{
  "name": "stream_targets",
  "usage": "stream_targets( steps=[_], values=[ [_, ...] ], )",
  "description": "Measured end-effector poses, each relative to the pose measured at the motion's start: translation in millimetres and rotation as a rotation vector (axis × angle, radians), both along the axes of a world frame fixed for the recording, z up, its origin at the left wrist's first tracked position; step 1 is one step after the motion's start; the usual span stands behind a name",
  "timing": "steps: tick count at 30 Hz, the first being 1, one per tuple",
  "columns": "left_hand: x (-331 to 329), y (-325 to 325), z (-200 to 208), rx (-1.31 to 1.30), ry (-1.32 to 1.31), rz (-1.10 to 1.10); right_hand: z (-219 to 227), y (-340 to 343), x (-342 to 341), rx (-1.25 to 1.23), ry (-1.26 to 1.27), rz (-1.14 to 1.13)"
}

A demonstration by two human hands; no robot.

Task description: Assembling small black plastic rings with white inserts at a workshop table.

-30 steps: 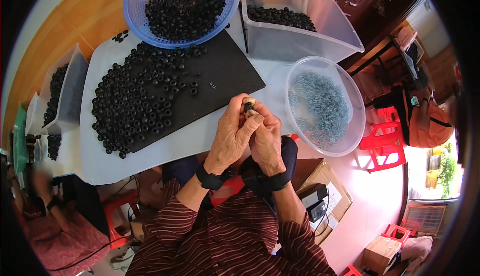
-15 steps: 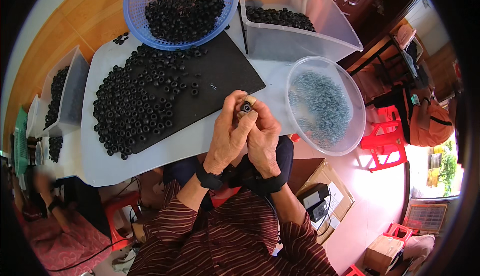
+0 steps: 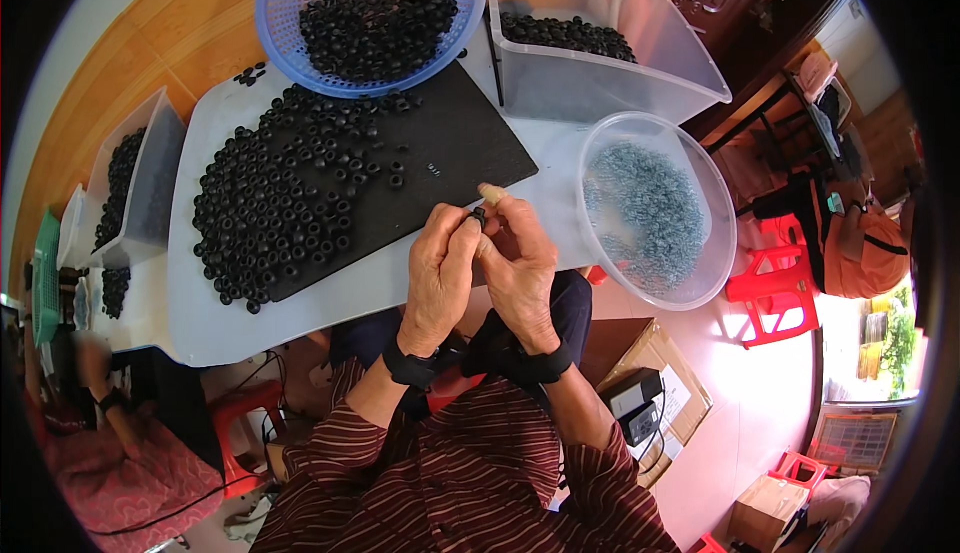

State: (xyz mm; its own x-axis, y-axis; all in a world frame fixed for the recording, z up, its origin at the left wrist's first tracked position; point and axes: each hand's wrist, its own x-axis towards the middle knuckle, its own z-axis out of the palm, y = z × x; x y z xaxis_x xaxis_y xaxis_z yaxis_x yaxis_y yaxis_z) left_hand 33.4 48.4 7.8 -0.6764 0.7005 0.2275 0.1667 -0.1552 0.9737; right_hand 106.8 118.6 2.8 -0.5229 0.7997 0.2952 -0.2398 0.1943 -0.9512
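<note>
Between my fingertips, just past the near edge of the table, is a small rounded black piece (image 3: 478, 215), mostly covered by the fingers. My left hand (image 3: 436, 271) pinches it with thumb and forefinger. From the other side my right hand (image 3: 523, 271) closes on it with the thumb; its forefinger, wearing a tan fingertip cover (image 3: 492, 193), points up and away. Beyond the hands lies a dark board (image 3: 460, 128) with a few tiny bluish coil-like bits (image 3: 433, 169) on it. A heap of black hollow pieces (image 3: 268, 208) spreads over its left side.
A blue perforated basket (image 3: 270, 28) and a clear bin (image 3: 610, 83), both with black pieces, stand at the back. Right of my hands is a round clear tub (image 3: 728, 218) of bluish small parts. Another person's arm (image 3: 120, 428) shows at lower left. Red stools (image 3: 770, 293) stand at right.
Both hands have come slightly nearer to me. The black piece has turned and is more hidden now, and my right forefinger has lifted off it. The whole view has shifted slightly.
</note>
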Motion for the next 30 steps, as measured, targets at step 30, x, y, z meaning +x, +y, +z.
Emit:
stream_targets(
  steps=[30],
  values=[
    [-8,-3,0,0.029,-0.101,-0.070,-7,-5,0,0.114,-0.027,-0.046]
  ],
)
